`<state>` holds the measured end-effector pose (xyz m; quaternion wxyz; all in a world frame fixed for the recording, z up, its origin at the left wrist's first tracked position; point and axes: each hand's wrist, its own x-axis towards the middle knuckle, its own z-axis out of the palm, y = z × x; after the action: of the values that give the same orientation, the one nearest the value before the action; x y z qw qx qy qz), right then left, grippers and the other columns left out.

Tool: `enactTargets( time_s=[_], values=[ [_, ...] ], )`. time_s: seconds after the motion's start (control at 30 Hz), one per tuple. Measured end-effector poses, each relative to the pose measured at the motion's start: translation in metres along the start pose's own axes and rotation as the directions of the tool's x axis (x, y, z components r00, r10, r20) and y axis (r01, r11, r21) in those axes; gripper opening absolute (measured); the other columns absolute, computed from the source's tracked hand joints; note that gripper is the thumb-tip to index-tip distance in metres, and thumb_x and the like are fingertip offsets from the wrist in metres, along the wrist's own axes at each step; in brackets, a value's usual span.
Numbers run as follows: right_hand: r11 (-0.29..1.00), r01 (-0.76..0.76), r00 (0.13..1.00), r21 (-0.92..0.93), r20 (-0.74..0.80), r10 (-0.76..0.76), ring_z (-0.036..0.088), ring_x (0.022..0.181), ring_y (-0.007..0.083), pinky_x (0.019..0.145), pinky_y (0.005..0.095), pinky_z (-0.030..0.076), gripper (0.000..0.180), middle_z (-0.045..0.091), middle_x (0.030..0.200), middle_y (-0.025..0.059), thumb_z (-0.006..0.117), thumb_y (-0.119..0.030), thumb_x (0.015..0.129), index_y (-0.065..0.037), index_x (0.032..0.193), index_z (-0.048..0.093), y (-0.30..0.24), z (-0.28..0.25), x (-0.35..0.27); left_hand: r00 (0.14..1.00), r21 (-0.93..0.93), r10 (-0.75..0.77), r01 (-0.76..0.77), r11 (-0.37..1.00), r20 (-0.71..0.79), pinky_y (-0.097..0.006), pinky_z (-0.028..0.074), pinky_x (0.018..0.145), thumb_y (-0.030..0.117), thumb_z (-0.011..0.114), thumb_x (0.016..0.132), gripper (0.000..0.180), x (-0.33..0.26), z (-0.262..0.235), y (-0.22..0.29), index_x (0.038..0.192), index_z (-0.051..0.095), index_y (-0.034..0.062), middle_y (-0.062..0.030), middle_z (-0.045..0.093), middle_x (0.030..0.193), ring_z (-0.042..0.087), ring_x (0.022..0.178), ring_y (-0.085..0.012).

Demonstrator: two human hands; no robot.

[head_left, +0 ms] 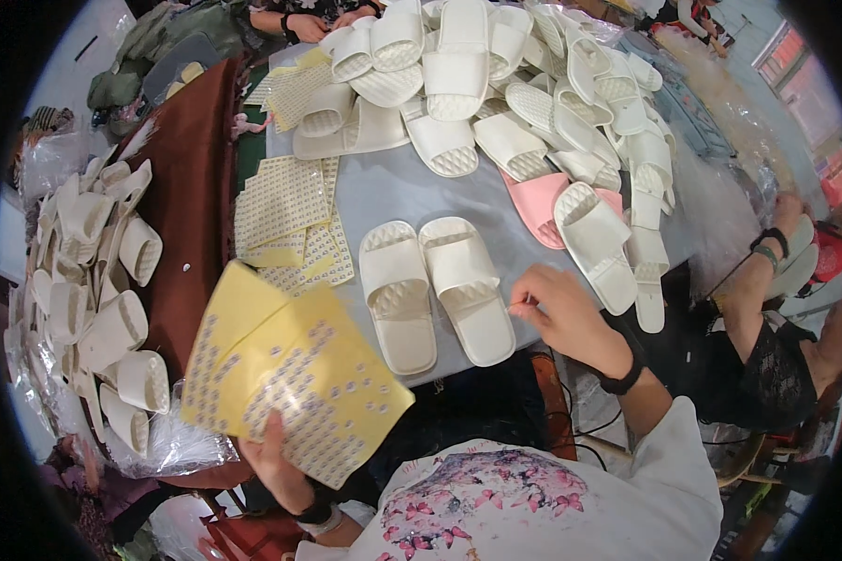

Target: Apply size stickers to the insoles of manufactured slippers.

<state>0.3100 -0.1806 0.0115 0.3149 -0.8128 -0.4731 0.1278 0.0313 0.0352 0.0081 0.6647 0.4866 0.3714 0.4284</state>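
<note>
My left hand [276, 463] is closed on yellow sticker sheets [346, 360], fanned out with rows of small round labels, some spots bare. On the grey tabletop, a pair of white slippers [398, 299] lies side by side in front of me, toes away. My right hand [571, 318] is just right of the right-hand slipper [468, 294], thumb and forefinger pinched at its outer edge. Whatever sits between those fingertips is too small to make out. More sticker sheets [285, 206] lie in an overlapping stack beyond my left hand.
A heap of white slippers [454, 70] covers the far side of the table, with a pink slipper [536, 206] among them. More slippers [94, 309] lie in clear plastic on the brown-covered surface [192, 187] at left. Other people's hands [309, 26] and legs [753, 290] are nearby.
</note>
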Motion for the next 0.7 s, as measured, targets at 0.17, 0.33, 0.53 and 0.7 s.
enactTargets(
  time_s=[0.17, 0.33, 0.53, 0.7],
  values=[
    [0.999, -0.012, 0.987, -0.041, 0.162, 0.019, 0.053, 0.082, 0.0262, 0.07, 0.0386, 0.036, 0.011, 0.053, 0.082, 0.0062, 0.057, -0.015, 0.078, -0.009, 0.083, 0.049, 0.023, 0.043, 0.0, 0.998, -0.05, 0.002, -0.005, 0.999, -0.057, -0.03, 0.052, 0.065, 0.007, 0.054, 0.079, 0.042, -0.006, -0.013, -0.001, 0.116, 0.039, -0.0049, -0.018, 0.056, 0.101, 0.061, 0.079, -0.021],
    [0.994, 0.015, 0.958, -0.11, 0.286, 0.017, 0.054, 0.082, 0.028, 0.069, 0.0395, 0.038, 0.01, 0.054, 0.083, 0.0079, 0.058, -0.013, 0.075, -0.009, 0.082, 0.051, 0.039, 0.063, 0.015, 1.0, -0.009, -0.005, 0.005, 1.0, -0.019, -0.027, 0.051, 0.065, 0.007, 0.054, 0.078, 0.041, -0.006, -0.009, -0.005, 0.116, 0.04, -0.0046, -0.0161, 0.057, 0.099, 0.061, 0.078, -0.0196],
    [0.968, 0.055, 0.948, -0.243, 0.317, 0.026, 0.055, 0.082, 0.028, 0.068, 0.0389, 0.041, 0.011, 0.054, 0.081, 0.0092, 0.06, -0.01, 0.071, -0.007, 0.078, 0.052, 0.035, 0.073, 0.018, 0.999, -0.038, -0.048, 0.047, 0.998, -0.025, -0.027, 0.05, 0.068, 0.005, 0.054, 0.079, 0.04, -0.007, -0.007, -0.006, 0.116, 0.04, -0.0041, -0.0155, 0.057, 0.098, 0.06, 0.079, -0.019],
    [0.985, 0.01, 0.978, -0.171, 0.207, 0.026, 0.056, 0.076, 0.0305, 0.063, 0.0384, 0.043, 0.011, 0.054, 0.079, 0.0107, 0.06, -0.008, 0.068, -0.006, 0.074, 0.051, 0.029, 0.074, 0.017, 0.999, -0.052, -0.022, 0.02, 0.998, -0.046, -0.027, 0.05, 0.067, 0.006, 0.054, 0.079, 0.039, -0.008, 0.0, -0.004, 0.115, 0.041, -0.0032, -0.015, 0.057, 0.099, 0.06, 0.078, -0.0188]
  ],
)
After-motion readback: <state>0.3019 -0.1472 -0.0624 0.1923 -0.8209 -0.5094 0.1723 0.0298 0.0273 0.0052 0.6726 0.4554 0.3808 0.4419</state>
